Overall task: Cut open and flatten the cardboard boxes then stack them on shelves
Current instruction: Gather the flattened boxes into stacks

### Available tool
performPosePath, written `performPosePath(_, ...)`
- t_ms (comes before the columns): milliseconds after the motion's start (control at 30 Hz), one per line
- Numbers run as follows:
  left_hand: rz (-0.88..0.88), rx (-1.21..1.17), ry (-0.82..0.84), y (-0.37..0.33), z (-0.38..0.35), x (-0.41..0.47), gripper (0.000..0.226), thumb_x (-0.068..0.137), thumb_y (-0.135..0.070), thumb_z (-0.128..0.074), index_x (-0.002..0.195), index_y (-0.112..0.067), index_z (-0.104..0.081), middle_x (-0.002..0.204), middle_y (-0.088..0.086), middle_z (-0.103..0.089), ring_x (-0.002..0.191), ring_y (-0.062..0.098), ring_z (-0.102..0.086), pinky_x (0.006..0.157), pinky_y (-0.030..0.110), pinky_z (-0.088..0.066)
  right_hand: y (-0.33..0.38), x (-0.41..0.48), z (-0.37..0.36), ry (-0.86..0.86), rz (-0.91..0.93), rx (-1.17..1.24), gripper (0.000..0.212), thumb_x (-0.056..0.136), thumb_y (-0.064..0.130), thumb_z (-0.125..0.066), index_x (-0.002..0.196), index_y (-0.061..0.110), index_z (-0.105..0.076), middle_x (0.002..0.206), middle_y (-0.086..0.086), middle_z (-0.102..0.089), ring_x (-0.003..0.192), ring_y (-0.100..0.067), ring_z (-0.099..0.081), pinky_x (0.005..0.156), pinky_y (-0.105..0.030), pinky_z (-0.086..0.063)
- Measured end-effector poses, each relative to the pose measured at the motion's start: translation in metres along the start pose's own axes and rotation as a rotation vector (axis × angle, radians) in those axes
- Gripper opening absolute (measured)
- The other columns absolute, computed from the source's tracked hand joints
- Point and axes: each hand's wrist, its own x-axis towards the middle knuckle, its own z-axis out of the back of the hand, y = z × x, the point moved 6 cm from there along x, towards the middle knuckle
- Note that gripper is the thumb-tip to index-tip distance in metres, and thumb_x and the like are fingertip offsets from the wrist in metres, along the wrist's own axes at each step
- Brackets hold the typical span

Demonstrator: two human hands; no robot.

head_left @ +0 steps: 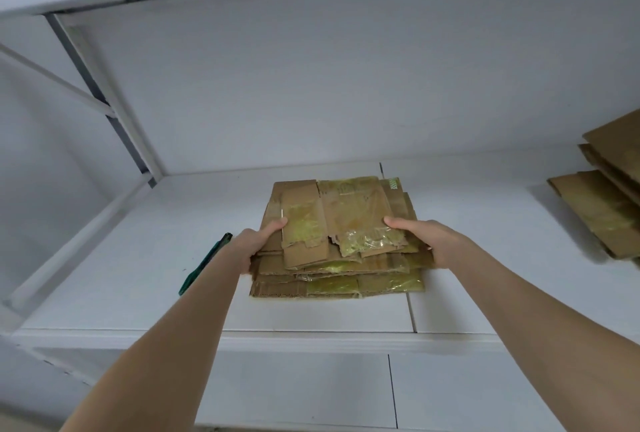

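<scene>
Shelving first: a white shelf (311, 334) lies directly beneath the central stack (339, 279) and bears its full weight.

The central stack consists of flattened cardboard boxes, several layers deep, with yellowish tape on many faces. The sheets lie flat but unevenly, the lower ones jutting out toward the person. In my judgement, this is why both hands are applied at once: the edges want squaring.

A second pile (595, 213) of flattened cardboard sits well to the right of the central stack, partly out of frame. This suggests that the stacking is well along.

The left hand (256, 244) grasps the left edge of the central stack, with its thumb laid over the top sheet (332, 220) and its fingers tucked under the upper layers. The right hand (426, 241) grasps the opposite edge in the same way, with its fingers hidden below. How many sheets are within the grip cannot be determined. The opposed hold appears intended to set the upper sheets down level, or to align them.

A green-handled tool (204, 262), probably the cutter, lies on the shelf just left of the central stack, untouched and partly hidden by the left forearm.
</scene>
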Motion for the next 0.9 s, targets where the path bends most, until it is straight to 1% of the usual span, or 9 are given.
performPosePath(200,-0.151,-0.13,-0.032,-0.008,-0.016,-0.019,0.058,0.082,-0.049,-0.07,0.119,-0.006,-0.061,0.098,0.007,-0.07,0.085,0.021,-0.067,0.061,0.03,-0.052,0.003,-0.007,0.011,-0.025,0.169,0.079,0.053,0.068,0.031,-0.088,0.111,0.013,-0.065,0.106,-0.005,-0.072,0.1,-0.025,-0.068,0.09,-0.044,-0.056)
performPosePath(333,-0.244,-0.137,-0.082,-0.02,-0.025,-0.035,0.051,0.084,-0.049,-0.069,0.115,-0.01,-0.062,0.094,0.004,-0.07,0.081,0.018,-0.068,0.056,0.026,-0.051,0.001,-0.02,0.023,-0.07,0.244,0.097,0.063,0.07,0.02,-0.086,0.123,0.017,-0.052,0.11,-0.002,-0.067,0.1,-0.021,-0.065,0.089,-0.042,-0.054)
performPosePath(433,-0.292,-0.145,-0.166,-0.022,-0.029,-0.042,0.069,0.075,-0.054,-0.075,0.123,-0.008,-0.057,0.103,0.006,-0.07,0.09,0.022,-0.068,0.072,0.035,-0.057,-0.007,-0.029,0.031,-0.049,0.246,0.129,0.061,0.074,0.011,-0.083,0.124,0.015,-0.049,0.105,-0.007,-0.067,0.085,-0.02,-0.066,0.064,-0.033,-0.055)
performPosePath(467,-0.305,-0.15,-0.2,-0.022,-0.031,-0.045,0.077,0.072,-0.055,-0.077,0.127,-0.007,-0.051,0.109,0.006,-0.067,0.096,0.023,-0.067,0.08,0.039,-0.057,-0.009,-0.032,0.036,-0.051,0.251,0.143,0.064,0.073,0.01,-0.083,0.126,0.015,-0.047,0.103,-0.007,-0.066,0.081,-0.02,-0.065,0.061,-0.032,-0.053)
performPosePath(567,-0.338,-0.167,-0.233,-0.024,-0.042,-0.062,0.1,0.061,-0.063,-0.081,0.134,-0.011,-0.038,0.119,0.007,-0.06,0.104,0.024,-0.062,0.091,0.047,-0.054,-0.014,-0.036,0.054,-0.056,0.253,0.201,0.08,0.067,0.02,-0.089,0.131,0.02,-0.04,0.097,-0.004,-0.062,0.07,-0.014,-0.058,0.062,-0.031,-0.047)
performPosePath(700,-0.381,-0.176,-0.221,-0.029,-0.064,-0.08,0.112,0.052,-0.07,-0.079,0.139,-0.012,-0.036,0.124,0.005,-0.059,0.107,0.024,-0.062,0.093,0.047,-0.053,-0.016,-0.041,0.076,-0.073,0.262,0.221,0.089,0.058,0.036,-0.093,0.131,0.019,-0.044,0.101,-0.004,-0.066,0.076,-0.016,-0.06,0.064,-0.033,-0.047)
performPosePath(733,-0.381,-0.16,-0.212,-0.029,-0.071,-0.083,0.112,0.051,-0.072,-0.077,0.139,-0.012,-0.039,0.123,0.004,-0.06,0.107,0.024,-0.063,0.092,0.046,-0.053,-0.016,-0.043,0.082,-0.085,0.272,0.218,0.09,0.057,0.036,-0.094,0.13,0.018,-0.046,0.102,-0.004,-0.067,0.077,-0.017,-0.06,0.063,-0.033,-0.046)
performPosePath(800,-0.401,-0.143,-0.176,-0.028,-0.086,-0.091,0.096,0.061,-0.066,-0.076,0.135,-0.013,-0.045,0.119,0.003,-0.064,0.102,0.021,-0.065,0.087,0.041,-0.056,-0.021,-0.049,0.092,-0.095,0.278,0.212,0.087,0.057,0.034,-0.094,0.129,0.016,-0.049,0.102,-0.005,-0.067,0.077,-0.016,-0.061,0.062,-0.031,-0.046)
performPosePath(900,-0.413,-0.097,-0.092,-0.025,-0.106,-0.095,0.073,0.079,-0.053,-0.071,0.134,-0.012,-0.045,0.116,0.001,-0.064,0.097,0.015,-0.065,0.07,0.027,-0.053,-0.033,-0.06,0.109,-0.138,0.283,0.226,0.078,0.061,0.029,-0.092,0.126,0.014,-0.051,0.103,-0.004,-0.07,0.085,-0.016,-0.067,0.062,-0.029,-0.048)
